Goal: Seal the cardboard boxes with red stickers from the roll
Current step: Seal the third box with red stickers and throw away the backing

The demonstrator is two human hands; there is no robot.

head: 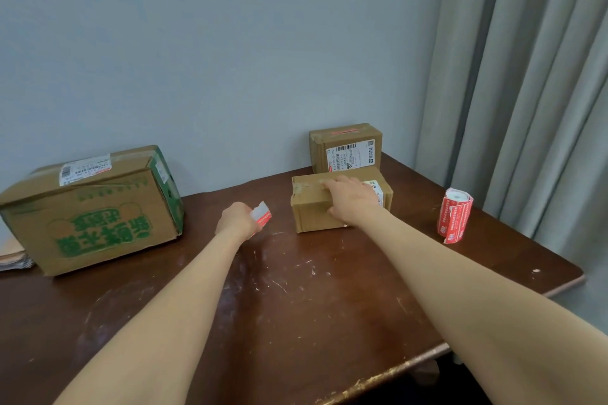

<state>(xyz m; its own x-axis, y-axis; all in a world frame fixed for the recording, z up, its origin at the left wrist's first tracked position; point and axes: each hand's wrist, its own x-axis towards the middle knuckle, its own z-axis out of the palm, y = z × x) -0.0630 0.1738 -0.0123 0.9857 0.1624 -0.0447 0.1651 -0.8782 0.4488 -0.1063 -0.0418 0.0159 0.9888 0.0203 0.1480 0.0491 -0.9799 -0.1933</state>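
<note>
A small cardboard box (311, 207) lies in the middle of the dark wooden table (296, 306). My right hand (350, 199) rests flat on its top and front edge, fingers spread. My left hand (235, 220) hovers left of that box, closed on a red sticker (261, 215) with white backing. Behind it stands a second small box (345, 146) with a red sticker across its top seam. A large box with green print (95, 214) sits at the far left. The roll of red stickers (455, 215) stands upright at the right.
The table backs onto a grey wall (230, 59); a grey curtain (526, 92) hangs at the right. The table's right edge and rounded corner (575, 276) lie close to the roll. Something pale (13, 256) lies at the far left edge.
</note>
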